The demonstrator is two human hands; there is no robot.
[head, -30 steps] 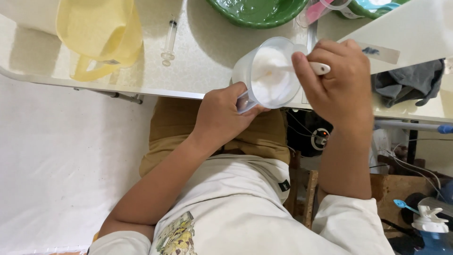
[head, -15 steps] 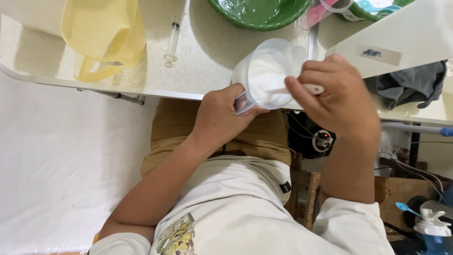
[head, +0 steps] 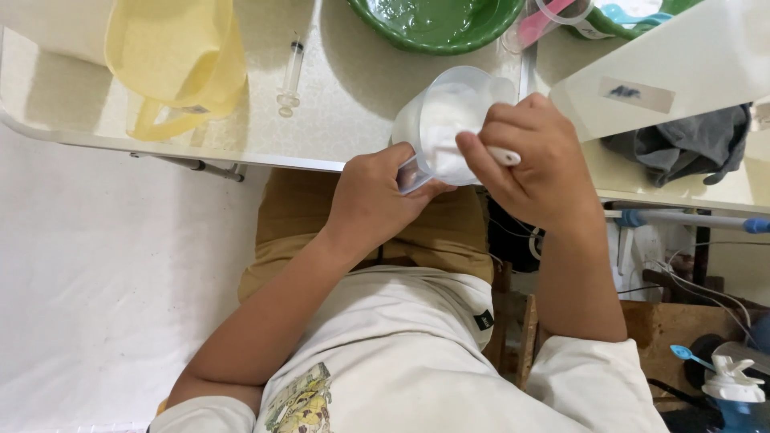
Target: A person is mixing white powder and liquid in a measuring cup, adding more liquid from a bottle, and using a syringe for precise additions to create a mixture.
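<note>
Scene: a seated person works at the near edge of a pale table, seen from above.
Cup: a clear plastic cup with a handle, held tilted just over the table's near edge, close to the person's lap; it holds a white, creamy mass.
Left hand: the left hand is closed around the cup's handle and lower side, steadying it.
Right hand: the right hand is pinched shut on a white stick, most likely a spoon or spatula handle; its working end is sunk in the white mass and cannot be seen.
Beyond the cup: a green bowl with greenish liquid sits just behind it, farther onto the table.
Left of the cup: a syringe lies flat on the table, well apart; farther left stands a yellow jug.
Right of the cup: a white box, with a grey cloth beside it.
Progress: the cup is already loaded and the stick is in it, so the work looks to be mid-stir. The white mass appears fairly even where it shows, though the bottom is hidden. The bowl's liquid is separate from the cup, and the syringe lies untouched.
</note>
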